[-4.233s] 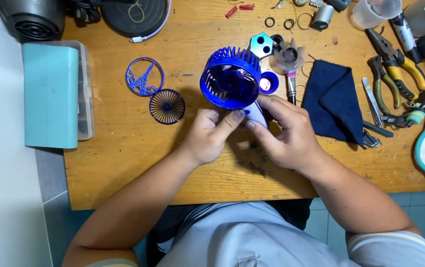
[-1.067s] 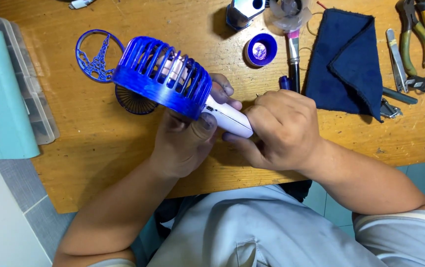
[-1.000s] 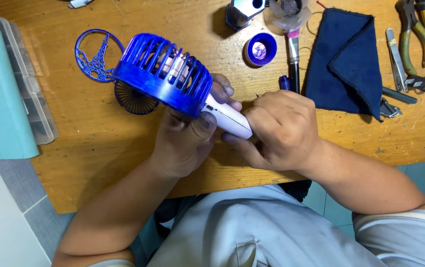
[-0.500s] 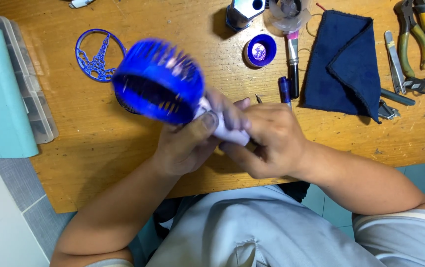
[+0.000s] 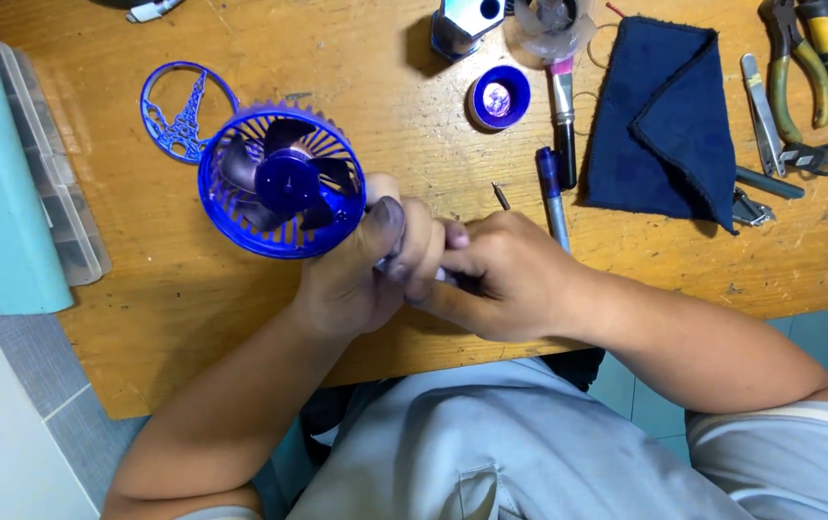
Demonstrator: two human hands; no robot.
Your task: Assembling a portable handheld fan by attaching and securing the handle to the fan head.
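Both hands are clamped on the little blue fan [image 5: 281,181], held just above the wooden surface [image 5: 144,289]: the left hand [image 5: 351,279] grips the handle right under the cage, the right hand [image 5: 501,279] closes over the handle's lower end, which is hidden. The risk: the front of the cage is open, the blades bare, and the left thumb sits at the rim, so a slip could nick them. The fan faces up, its round ribbed blue cage ringing dark blades and a glossy hub. A loose blue grille [image 5: 183,111] lies just beside it.
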